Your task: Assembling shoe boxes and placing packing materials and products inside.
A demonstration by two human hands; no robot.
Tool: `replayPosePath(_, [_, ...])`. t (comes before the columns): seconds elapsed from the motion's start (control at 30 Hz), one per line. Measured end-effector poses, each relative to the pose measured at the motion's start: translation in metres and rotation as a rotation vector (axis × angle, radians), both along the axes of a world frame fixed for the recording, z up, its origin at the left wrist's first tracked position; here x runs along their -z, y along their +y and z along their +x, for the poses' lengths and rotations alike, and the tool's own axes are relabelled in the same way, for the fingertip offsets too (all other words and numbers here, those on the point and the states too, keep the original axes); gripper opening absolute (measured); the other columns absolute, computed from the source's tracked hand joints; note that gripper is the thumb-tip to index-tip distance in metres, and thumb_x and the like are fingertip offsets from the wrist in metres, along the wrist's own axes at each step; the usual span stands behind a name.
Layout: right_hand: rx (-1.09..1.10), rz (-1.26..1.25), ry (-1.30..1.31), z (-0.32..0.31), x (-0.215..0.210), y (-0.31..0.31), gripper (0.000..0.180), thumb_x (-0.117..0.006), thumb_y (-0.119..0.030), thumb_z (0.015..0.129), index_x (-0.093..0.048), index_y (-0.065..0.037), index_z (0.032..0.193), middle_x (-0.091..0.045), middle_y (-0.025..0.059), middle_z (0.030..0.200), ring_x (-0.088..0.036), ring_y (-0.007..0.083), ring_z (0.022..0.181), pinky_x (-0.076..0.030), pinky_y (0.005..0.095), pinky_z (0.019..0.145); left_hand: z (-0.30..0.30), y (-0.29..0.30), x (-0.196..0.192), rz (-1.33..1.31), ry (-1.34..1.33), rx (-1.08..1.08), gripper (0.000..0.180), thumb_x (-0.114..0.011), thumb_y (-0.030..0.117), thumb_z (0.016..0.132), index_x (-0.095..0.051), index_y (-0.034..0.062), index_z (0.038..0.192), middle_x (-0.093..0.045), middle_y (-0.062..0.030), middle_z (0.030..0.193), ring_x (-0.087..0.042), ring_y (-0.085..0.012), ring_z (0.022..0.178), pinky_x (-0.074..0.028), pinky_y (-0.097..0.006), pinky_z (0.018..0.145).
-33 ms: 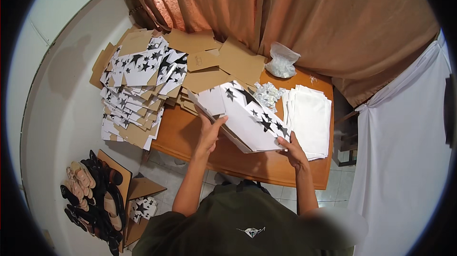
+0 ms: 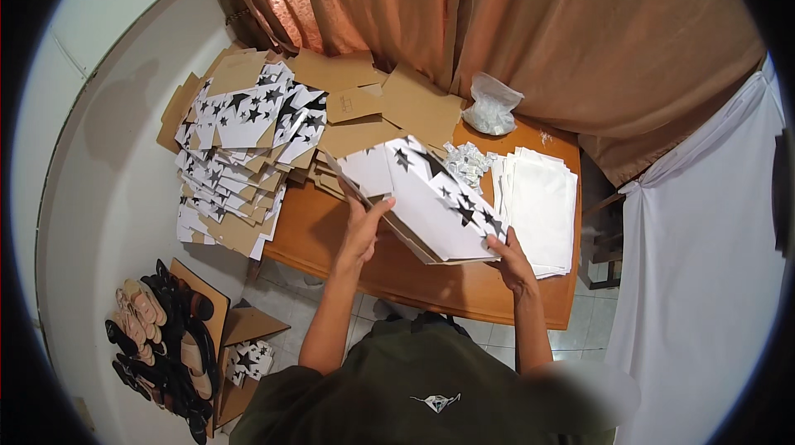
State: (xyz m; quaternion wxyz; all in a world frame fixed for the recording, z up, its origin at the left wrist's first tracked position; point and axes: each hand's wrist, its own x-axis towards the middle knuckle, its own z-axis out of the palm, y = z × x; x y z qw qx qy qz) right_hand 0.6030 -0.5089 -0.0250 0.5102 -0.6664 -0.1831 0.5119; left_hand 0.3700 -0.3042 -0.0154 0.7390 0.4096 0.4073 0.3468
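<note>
Star-printed cardboard box [image 2: 435,201] gripped above wooden table [image 2: 431,283] by both hands, left [image 2: 364,230] and right [image 2: 509,263]; flanked by flat box stack [image 2: 236,163], white sheets [image 2: 538,205], plastic bag [image 2: 490,105]. Unchanged from earlier frame.

Bare wooden table [image 2: 431,283] is lying open in a strip along the near edge, at six o'clock from the star-printed cardboard box [image 2: 439,201] that is taking up the middle. At nine to eleven o'clock, a heap of flattened star-printed cartons [image 2: 240,155] is crowding the left end. At three o'clock, a stack of white sheets [image 2: 540,205] is blocking the right. At one o'clock, small packets [image 2: 465,162] and a clear plastic bag [image 2: 491,105] are filling the far side.
</note>
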Motion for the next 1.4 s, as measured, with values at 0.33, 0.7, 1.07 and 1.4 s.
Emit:
replayPosePath(0.33, [0.095,0.176,-0.164,-0.038,-0.047,0.006,0.11,-0.081,-0.029,0.086,-0.001,-0.01,0.159,-0.056,0.014,0.103,-0.067,0.0166,0.071,-0.054,0.0288,0.069,0.004,0.012,0.068,-0.14,-0.1,0.24,0.101,-0.075,0.041,0.086,-0.013,0.0123,0.16,-0.035,-0.0116,0.155,-0.042,-0.0267,0.137,-0.051,-0.041,0.097])
replayPosePath(0.7, [-0.592,0.003,-0.751,-0.042,0.066,0.019,0.114,-0.083,-0.056,0.074,-0.025,-0.001,0.156,-0.033,0.0362,0.151,-0.032,0.0497,0.141,-0.036,0.054,0.113,-0.014,0.016,0.119,0.527,1.027,0.283,0.131,-0.081,0.055,0.069,0.004,0.0169,0.161,-0.053,-0.0368,0.134,-0.059,-0.05,0.118,-0.052,-0.056,0.094])
replayPosePath(1.07, [-0.65,0.146,-0.697,-0.096,0.133,0.059,0.076,-0.074,-0.041,0.088,-0.04,-0.009,0.148,-0.042,0.0293,0.143,-0.048,0.0478,0.128,-0.044,0.0496,0.106,-0.023,-0.003,0.136,0.482,1.137,0.368,0.109,-0.07,0.059,0.083,0.002,0.0328,0.161,-0.041,-0.0359,0.144,-0.053,-0.0548,0.122,-0.05,-0.061,0.094])
replayPosePath(1.4, [-0.71,-0.009,-1.033,-0.094,0.118,0.083,0.067,-0.072,-0.038,0.09,-0.044,-0.01,0.144,-0.043,0.0328,0.139,-0.051,0.0503,0.122,-0.045,0.0526,0.102,-0.016,-0.013,0.175,0.684,1.13,0.273,0.088,-0.057,0.056,0.094,-0.009,0.0271,0.162,0.003,-0.0211,0.166,-0.002,-0.0516,0.15,-0.027,-0.078,0.106])
